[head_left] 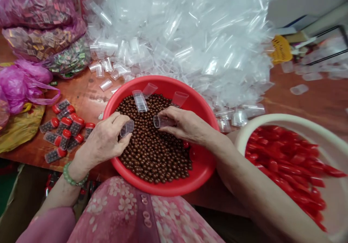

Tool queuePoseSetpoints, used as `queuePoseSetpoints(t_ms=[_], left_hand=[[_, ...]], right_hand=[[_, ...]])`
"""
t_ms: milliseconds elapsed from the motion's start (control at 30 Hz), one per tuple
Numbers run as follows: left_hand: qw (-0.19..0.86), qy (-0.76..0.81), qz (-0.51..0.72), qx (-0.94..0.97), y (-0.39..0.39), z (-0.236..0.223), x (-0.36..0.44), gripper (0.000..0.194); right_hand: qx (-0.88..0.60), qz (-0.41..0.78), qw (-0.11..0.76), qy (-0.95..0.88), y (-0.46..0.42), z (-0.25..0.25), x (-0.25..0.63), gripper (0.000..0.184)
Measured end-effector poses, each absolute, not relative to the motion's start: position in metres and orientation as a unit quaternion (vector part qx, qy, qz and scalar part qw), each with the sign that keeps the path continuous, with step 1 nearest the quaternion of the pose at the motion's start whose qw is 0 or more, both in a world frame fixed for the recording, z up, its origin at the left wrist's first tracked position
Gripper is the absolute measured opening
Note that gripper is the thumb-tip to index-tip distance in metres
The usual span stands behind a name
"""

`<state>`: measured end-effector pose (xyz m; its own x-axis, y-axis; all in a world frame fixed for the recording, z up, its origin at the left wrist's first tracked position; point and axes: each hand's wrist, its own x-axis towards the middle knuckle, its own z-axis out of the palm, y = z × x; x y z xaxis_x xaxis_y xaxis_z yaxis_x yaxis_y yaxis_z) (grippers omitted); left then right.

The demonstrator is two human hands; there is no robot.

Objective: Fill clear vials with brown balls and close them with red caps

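A clear plastic tube point(127, 128) is pinched in the fingertips of the left hand point(102, 141), and a second tube point(161, 121) in those of the right hand point(187, 123). Both are held low over brown beads point(154, 145) in a red plastic basin point(163, 80), apparently so strays drop back. Red-capped tubes point(63, 130) lie close by on the wooden table point(87, 98), handy to the left; a white tub point(272, 119) of red caps point(288, 156) sits to the right, and loose tubes point(174, 29) heap behind.

Small packing workshop. Landmark: red basin point(163, 188) of brown beads point(152, 152), on worn wooden table point(87, 98). Behind basin, huge heap of clear tubes point(176, 29). Left of basin, filled tubes with red caps point(65, 127); farther left, pink bags of small packets point(35, 7). Right of basin, white tub point(282, 121) of loose red caps point(282, 159). Bulk loose stock marks hand-packing bench.
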<state>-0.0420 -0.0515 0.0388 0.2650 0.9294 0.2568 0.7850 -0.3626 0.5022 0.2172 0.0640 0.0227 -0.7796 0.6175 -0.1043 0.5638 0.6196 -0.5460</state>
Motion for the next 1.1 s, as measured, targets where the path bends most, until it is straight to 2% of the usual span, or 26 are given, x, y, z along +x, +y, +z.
queuePoseSetpoints(t_ms=[133, 233, 333, 400, 533, 700, 833, 933, 1100], left_hand=[[0.167, 0.558, 0.184, 0.792, -0.045, 0.035, -0.03, 0.011], [0.163, 0.553, 0.073, 0.814, -0.04, 0.036, -0.021, 0.008], [0.133, 0.528, 0.023, 0.839, -0.038, 0.037, -0.015, 0.005], [0.118, 0.511, 0.017, 0.851, -0.037, 0.036, -0.013, 0.004], [0.146, 0.499, 0.005, 0.854, -0.032, 0.033, -0.009, 0.014], [0.202, 0.509, -0.01, 0.837, -0.024, 0.036, -0.007, 0.022], [0.219, 0.509, 0.007, 0.832, -0.02, 0.037, -0.009, 0.025], [0.239, 0.504, 0.048, 0.829, -0.016, 0.033, -0.012, 0.029], [0.214, 0.514, 0.082, 0.827, -0.012, 0.03, -0.02, 0.035]], right_hand=[[-0.411, 0.363, 0.081, -0.832, 0.067, 0.016, 0.212, 0.047], [-0.464, 0.372, 0.096, -0.798, 0.069, 0.009, 0.21, 0.041], [-0.472, 0.304, 0.082, -0.823, 0.07, 0.007, 0.209, 0.043], [-0.46, 0.207, 0.034, -0.863, 0.071, 0.01, 0.207, 0.043], [-0.407, 0.04, -0.129, -0.903, 0.073, 0.02, 0.198, 0.024], [-0.284, -0.03, -0.181, -0.941, 0.071, 0.02, 0.185, 0.029], [-0.197, 0.045, -0.196, -0.96, 0.065, 0.014, 0.181, 0.029], [-0.188, 0.143, -0.191, -0.953, 0.061, 0.012, 0.182, 0.037], [-0.173, 0.309, -0.114, -0.928, 0.057, 0.009, 0.185, 0.043]])
